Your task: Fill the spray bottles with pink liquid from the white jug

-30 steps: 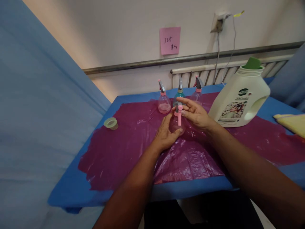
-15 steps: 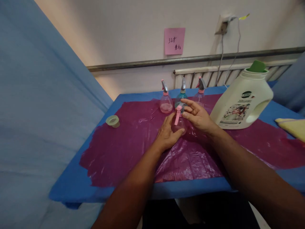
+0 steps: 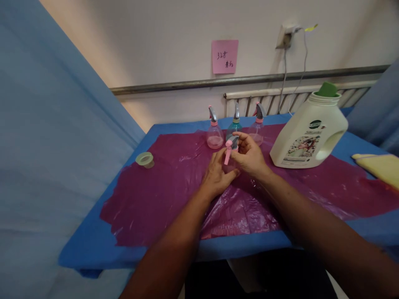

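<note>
The pink trigger has swung leftward; right fingers pinch the spray head, left fingers curl round the see-through plastic bottle.

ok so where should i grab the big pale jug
Probably by the handle, coming in from the right: the jug stands on its base with that loop facing right, and the hollow beside it looks roomy enough for fingers.
</note>
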The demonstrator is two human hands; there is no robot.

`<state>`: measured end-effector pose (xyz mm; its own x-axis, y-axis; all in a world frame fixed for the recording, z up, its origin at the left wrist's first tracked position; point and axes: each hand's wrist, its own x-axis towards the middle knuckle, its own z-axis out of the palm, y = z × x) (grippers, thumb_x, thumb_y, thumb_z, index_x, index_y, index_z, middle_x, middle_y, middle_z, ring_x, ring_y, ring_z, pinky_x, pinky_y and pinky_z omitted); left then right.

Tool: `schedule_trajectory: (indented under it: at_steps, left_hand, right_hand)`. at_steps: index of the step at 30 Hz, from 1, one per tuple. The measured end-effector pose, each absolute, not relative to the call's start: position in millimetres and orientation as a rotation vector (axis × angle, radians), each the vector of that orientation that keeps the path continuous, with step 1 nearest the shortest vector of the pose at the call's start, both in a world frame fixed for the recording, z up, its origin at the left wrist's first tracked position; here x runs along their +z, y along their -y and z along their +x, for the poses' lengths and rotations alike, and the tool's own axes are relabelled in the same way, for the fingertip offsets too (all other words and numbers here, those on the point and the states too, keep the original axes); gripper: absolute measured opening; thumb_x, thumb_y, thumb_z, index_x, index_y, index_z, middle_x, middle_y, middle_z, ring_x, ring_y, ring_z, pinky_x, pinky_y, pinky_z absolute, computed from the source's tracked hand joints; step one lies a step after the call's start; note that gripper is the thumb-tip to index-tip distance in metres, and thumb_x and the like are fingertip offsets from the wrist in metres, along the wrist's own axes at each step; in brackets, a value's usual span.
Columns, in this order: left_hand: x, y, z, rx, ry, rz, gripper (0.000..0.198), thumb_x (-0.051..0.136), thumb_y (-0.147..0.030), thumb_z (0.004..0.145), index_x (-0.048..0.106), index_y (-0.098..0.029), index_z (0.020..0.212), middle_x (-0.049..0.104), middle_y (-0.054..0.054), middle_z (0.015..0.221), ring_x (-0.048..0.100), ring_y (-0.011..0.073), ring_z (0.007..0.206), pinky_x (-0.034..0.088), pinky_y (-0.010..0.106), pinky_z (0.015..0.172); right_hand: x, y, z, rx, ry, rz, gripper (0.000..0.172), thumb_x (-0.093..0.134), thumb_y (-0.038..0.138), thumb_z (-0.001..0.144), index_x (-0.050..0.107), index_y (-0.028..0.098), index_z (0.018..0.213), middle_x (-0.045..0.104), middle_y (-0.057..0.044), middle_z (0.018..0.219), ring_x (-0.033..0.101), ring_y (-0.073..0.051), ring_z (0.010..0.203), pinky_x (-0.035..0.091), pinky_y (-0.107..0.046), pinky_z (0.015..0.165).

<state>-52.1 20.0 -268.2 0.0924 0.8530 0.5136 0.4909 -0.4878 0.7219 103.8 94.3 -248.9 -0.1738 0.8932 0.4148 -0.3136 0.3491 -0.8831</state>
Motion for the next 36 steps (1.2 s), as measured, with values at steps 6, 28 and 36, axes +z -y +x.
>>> schedule_trajectory:
  at_steps: [6, 28, 36]
  left_hand:
    - [-270, -22, -54, 1.363, -1.321, 2.016, 0.082, 0.091, -0.028, 0.092, 0.058, -0.03, 0.167, 0.066, 0.012, 0.166, 0.064, 0.0362, 0.154, 0.053, 0.059, 0.13]
    - [-272, -22, -53, 1.294, -1.439, 1.865, 0.092, 0.094, -0.036, 0.089, 0.053, -0.024, 0.17, 0.055, 0.021, 0.179, 0.053, 0.0439, 0.168, 0.041, 0.071, 0.141]
    - [-270, -21, -55, 1.303, -1.304, 1.892, 0.089, 0.086, -0.027, 0.094, 0.049, -0.027, 0.175, 0.054, 0.017, 0.182, 0.051, 0.0391, 0.17, 0.039, 0.066, 0.144]
  right_hand:
    - [-252, -93, 104, 1.214, 1.362, -0.628, 0.089, 0.106, 0.054, 0.072, 0.062, 0.033, 0.146, 0.077, -0.006, 0.125, 0.073, -0.027, 0.116, 0.061, -0.047, 0.112]
    - [-248, -98, 122, 1.367, 1.352, -0.543, 0.089, 0.11, 0.046, 0.074, 0.065, 0.036, 0.15, 0.078, -0.003, 0.124, 0.074, -0.023, 0.123, 0.061, -0.046, 0.12]
    - [-242, -86, 119, 1.323, 1.378, -0.519, 0.088, 0.102, 0.057, 0.084, 0.061, 0.037, 0.159, 0.077, -0.008, 0.142, 0.071, -0.03, 0.14, 0.05, -0.057, 0.134]
